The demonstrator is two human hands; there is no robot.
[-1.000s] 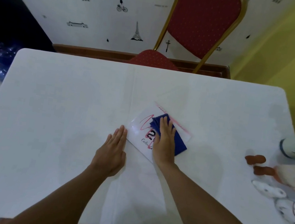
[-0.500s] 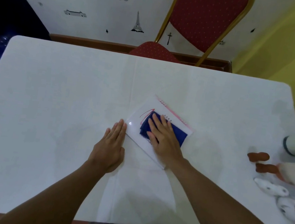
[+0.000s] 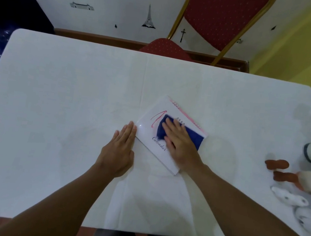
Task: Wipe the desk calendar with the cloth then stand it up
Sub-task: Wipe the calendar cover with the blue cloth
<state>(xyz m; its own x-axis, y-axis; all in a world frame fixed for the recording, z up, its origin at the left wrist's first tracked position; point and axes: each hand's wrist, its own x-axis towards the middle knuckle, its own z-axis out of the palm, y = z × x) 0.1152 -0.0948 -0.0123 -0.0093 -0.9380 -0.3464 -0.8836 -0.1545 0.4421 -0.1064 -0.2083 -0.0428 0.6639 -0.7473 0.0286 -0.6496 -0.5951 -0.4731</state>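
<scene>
Lying flat, the desk calendar (image 3: 153, 137) sits under the cloth (image 3: 192, 136) and right hand (image 3: 180, 143).

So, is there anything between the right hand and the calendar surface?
Yes, the blue cloth lies under the right hand, flat on the desk calendar. That is as intended for wiping. Nothing else stands between them.

The right hand (image 3: 182, 144) presses a blue cloth (image 3: 192, 136) flat on the calendar (image 3: 148, 133); the left hand (image 3: 119, 150) lies flat touching its edge.
</scene>
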